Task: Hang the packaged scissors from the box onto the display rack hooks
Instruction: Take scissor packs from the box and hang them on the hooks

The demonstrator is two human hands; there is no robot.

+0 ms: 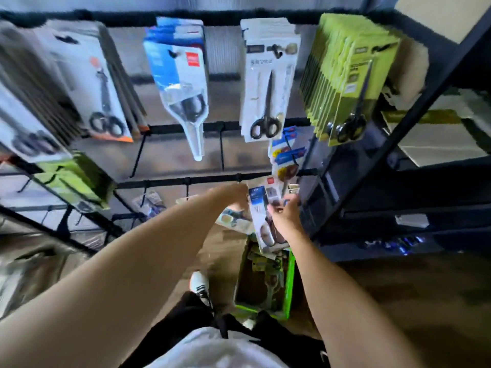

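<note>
A blue-and-white packaged pair of scissors (261,211) hangs low in front of the display rack (212,179), just under a black hook (239,178). My right hand (285,212) grips the package by its right side. My left hand (235,193) reaches to the package's top left corner beside the hook; its fingers are blurred. Below, on the floor, stands the green box (291,277) with more packages inside.
Upper hooks carry rows of packaged scissors: orange-trimmed ones (103,83), blue ones (180,75), white ones (268,78) and lime-green ones (348,83). Blue packages (288,158) hang just above my hands. A black shelf frame (398,134) stands on the right. My white shoe (199,284) is beside the box.
</note>
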